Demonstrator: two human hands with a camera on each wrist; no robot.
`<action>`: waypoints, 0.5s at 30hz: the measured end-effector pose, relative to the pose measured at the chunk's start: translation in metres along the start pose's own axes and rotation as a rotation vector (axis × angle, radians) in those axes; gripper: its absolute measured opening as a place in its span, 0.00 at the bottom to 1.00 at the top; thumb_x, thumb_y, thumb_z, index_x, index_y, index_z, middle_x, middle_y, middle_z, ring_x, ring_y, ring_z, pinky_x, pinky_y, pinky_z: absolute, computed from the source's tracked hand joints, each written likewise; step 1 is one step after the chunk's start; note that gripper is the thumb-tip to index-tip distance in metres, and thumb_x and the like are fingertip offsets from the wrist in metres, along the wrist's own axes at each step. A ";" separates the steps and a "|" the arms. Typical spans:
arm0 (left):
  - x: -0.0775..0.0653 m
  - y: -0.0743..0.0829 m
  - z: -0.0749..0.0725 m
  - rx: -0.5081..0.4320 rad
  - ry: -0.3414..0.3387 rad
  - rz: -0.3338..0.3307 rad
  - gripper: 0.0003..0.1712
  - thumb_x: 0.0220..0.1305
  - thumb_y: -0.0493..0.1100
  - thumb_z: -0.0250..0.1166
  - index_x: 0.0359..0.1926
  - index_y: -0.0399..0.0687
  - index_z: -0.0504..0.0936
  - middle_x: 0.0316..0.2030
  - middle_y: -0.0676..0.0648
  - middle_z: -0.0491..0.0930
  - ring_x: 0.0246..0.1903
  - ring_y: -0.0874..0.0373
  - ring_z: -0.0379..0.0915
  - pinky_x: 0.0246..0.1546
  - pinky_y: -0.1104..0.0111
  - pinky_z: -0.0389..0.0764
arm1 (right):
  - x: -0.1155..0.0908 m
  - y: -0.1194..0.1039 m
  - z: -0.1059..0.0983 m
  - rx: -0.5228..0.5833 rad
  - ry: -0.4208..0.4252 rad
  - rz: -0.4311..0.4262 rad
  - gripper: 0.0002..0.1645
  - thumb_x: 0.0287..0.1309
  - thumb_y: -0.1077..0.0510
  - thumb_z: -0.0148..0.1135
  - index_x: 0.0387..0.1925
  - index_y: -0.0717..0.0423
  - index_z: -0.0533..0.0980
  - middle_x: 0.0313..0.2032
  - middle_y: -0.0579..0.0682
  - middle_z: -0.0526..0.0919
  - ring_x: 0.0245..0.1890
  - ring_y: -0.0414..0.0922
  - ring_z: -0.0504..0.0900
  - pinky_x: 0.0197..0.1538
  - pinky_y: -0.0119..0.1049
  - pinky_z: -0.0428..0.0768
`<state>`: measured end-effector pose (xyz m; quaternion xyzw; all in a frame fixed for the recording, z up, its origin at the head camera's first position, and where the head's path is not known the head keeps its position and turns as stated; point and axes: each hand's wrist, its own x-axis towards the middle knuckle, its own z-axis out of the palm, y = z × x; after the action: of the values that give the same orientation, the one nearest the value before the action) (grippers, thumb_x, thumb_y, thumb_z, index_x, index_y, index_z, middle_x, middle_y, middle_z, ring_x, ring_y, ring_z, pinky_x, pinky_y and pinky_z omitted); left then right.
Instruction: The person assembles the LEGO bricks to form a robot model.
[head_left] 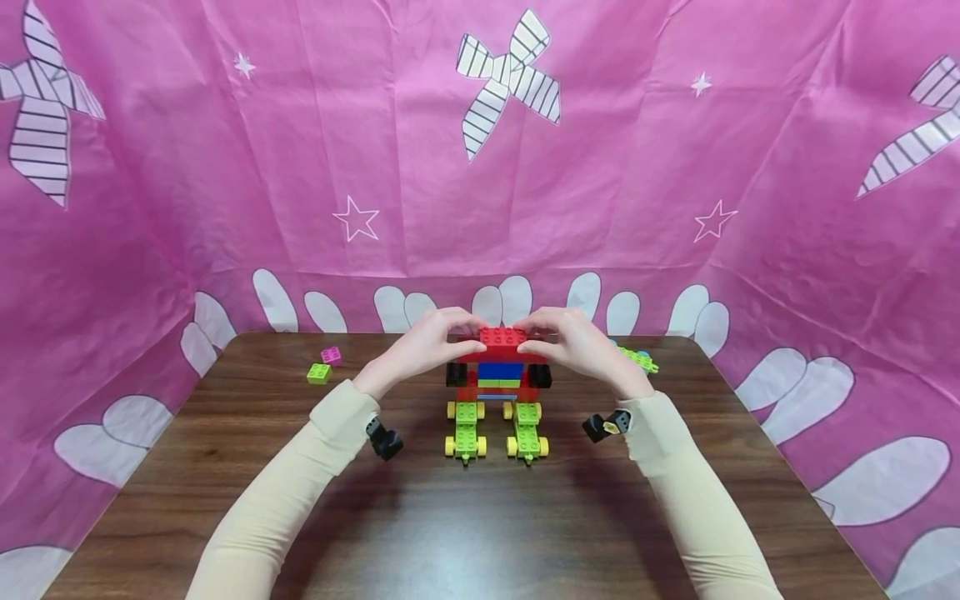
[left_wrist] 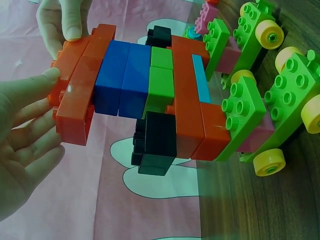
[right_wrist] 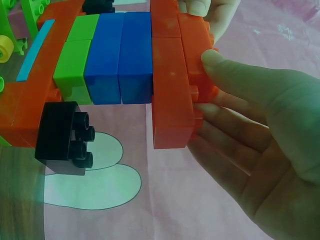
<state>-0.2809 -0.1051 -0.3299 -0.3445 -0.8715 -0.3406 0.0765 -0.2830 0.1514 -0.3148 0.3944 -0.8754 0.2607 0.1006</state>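
Block model, standing upright near the middle of the bench [head_left: 480,533], with both hands at its top. The left hand [head_left: 438,337] and right hand [head_left: 564,337] grip opposite ends of the upper red bricks [head_left: 502,337]; on each, the fingers are partly closed, the thumb against the front and the other fingers reaching behind. Beneath, in order: blue bricks [left_wrist: 122,80], green bricks [left_wrist: 160,80] and lower red bricks [left_wrist: 187,100], the last bearing a light blue strip [left_wrist: 201,79]. A black brick projects at either side (left [head_left: 456,374]; right [head_left: 539,376]), studs upward. Two green wheeled bases [head_left: 465,437] [head_left: 527,437] with yellow wheels [head_left: 482,446] stand side by side, apart, at the foot. Left rear: a loose pink brick [head_left: 331,357] and lime brick [head_left: 318,373], close together. Right rear: a green piece [head_left: 641,360], partly hidden by the right arm. Background: pink cloth [head_left: 600,208] with striped bows.
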 end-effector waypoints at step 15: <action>-0.005 -0.007 0.007 -0.044 0.038 -0.028 0.21 0.57 0.53 0.66 0.51 0.53 0.80 0.45 0.53 0.83 0.45 0.62 0.79 0.51 0.65 0.79 | 0.000 -0.002 0.003 -0.009 0.011 0.054 0.20 0.50 0.49 0.68 0.47 0.49 0.80 0.42 0.45 0.85 0.42 0.40 0.83 0.48 0.40 0.82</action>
<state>-0.2812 -0.1069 -0.3405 -0.3274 -0.8669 -0.3672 0.0808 -0.2812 0.1489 -0.3172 0.3688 -0.8862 0.2618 0.1002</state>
